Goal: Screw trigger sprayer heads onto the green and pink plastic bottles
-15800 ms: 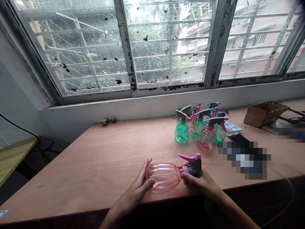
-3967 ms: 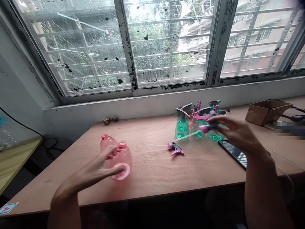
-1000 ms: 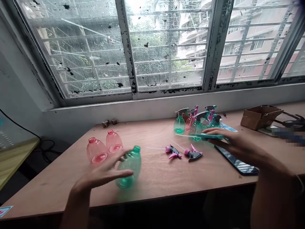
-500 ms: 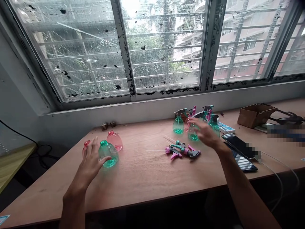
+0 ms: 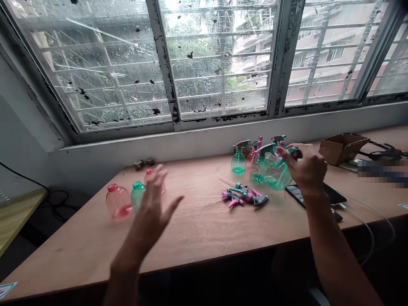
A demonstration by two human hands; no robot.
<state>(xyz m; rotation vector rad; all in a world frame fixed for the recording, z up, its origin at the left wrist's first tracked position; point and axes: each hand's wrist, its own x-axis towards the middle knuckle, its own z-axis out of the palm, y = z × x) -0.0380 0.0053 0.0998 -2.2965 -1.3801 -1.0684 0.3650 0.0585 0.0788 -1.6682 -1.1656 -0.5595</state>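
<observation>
My right hand [image 5: 307,168] is closed around the top of a green spray bottle [image 5: 279,176], which tilts beside the other bottles. Left of it stand two green spray bottles [image 5: 238,162] [image 5: 259,168], with pink-headed red spray bottles [image 5: 251,158] partly hidden behind. My left hand [image 5: 153,208] is held open above the table, fingers spread, holding nothing. It partly covers a headless green bottle [image 5: 137,196] and a headless red bottle [image 5: 149,173]. Another headless red bottle [image 5: 118,202] stands to their left. Several loose spray heads [image 5: 244,195] lie mid-table, between my hands.
Phones [image 5: 296,195] with white cables lie near the right front edge. A brown cardboard box [image 5: 342,148] stands at the back right. Two small dark blocks [image 5: 138,165] sit by the wall under the window. The wooden table [image 5: 191,242] ends at the front.
My right hand has moved right and closed on the top of a green spray bottle, which now tilts. My left hand has shifted right, away from the left red bottle.
</observation>
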